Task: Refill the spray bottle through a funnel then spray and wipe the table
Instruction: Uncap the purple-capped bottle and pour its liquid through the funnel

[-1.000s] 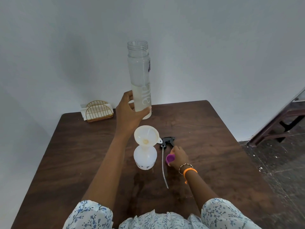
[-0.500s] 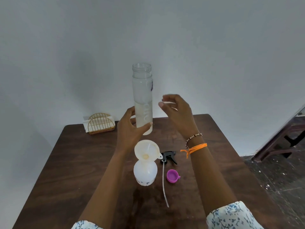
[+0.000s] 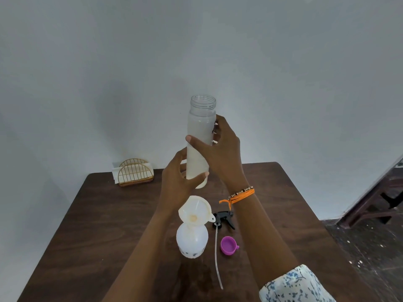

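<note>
Lying nearest you on the dark wooden table [image 3: 109,236] were the dip tube [image 3: 218,264] of the black spray head [image 3: 224,217] and a purple cap [image 3: 227,245], mouth up. Just left of them stood the white spray bottle [image 3: 192,240] with a white funnel [image 3: 195,209] seated in its neck. Above the funnel, you held a tall clear bottle [image 3: 199,129] upright and uncapped, milky liquid inside; your left hand [image 3: 181,182] wrapped its base, your right hand [image 3: 220,155] gripped its middle. At the far left edge sat a gold wire napkin holder [image 3: 134,174].
</note>
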### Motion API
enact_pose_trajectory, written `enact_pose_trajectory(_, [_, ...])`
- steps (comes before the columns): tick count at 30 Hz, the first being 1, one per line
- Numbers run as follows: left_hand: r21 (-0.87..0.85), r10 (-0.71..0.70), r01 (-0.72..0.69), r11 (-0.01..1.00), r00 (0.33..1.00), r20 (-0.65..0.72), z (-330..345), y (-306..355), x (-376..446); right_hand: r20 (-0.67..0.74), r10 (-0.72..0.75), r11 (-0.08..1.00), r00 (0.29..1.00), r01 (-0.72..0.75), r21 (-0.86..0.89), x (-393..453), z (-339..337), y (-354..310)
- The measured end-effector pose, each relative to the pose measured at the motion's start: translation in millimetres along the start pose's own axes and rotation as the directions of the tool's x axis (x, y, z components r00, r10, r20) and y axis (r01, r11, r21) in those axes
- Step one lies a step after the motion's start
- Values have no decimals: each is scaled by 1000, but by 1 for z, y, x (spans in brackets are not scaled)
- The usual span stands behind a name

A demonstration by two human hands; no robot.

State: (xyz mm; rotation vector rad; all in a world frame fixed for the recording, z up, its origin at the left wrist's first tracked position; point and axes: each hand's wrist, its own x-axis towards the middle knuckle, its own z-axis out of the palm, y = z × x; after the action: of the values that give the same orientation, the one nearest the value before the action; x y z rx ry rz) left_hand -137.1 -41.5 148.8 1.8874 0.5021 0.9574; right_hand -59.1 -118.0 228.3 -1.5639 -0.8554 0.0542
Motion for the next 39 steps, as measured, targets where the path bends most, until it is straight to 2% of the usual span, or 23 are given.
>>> enact_pose_trajectory(2, [-15, -8, 8, 1000, 1000, 29, 2, -1, 0, -26, -10, 1000, 1000, 10, 3, -1, -3, 2])
enact_pose_trajectory(6, [-40, -126, 134, 990, 978, 164, 1, -10, -6, -58, -31, 999, 998, 29, -31, -10, -9, 11])
enact_pose_trajectory(13, [111, -336, 318, 941, 913, 230, -24, -44, -55, -55, -62, 994, 997, 57, -95, -42, -21, 45])
enact_pose_trajectory(16, [138, -383, 358, 924, 885, 264, -23, -55, -71, -49, -37, 995, 998, 33, -89, -56, -21, 60])
enact_pose_trajectory(19, [121, -400, 381, 917, 879, 260, -16, -60, -81, -5, -30, 990, 1000, 29, -137, -65, -20, 74])
enact_pose_trajectory(23, [114, -354, 337, 935, 910, 216, -4, -59, -88, 76, 3, 968, 997, 16, -249, -77, -21, 91])
enact_pose_trajectory(28, [127, -355, 336, 933, 917, 180, 1, -60, -87, 128, 67, 942, 990, -20, -336, -88, -24, 108])
enact_pose_trajectory(39, [206, -385, 358, 911, 917, 107, 3, -63, -85, 207, 48, 873, 977, 60, -483, -93, -28, 124])
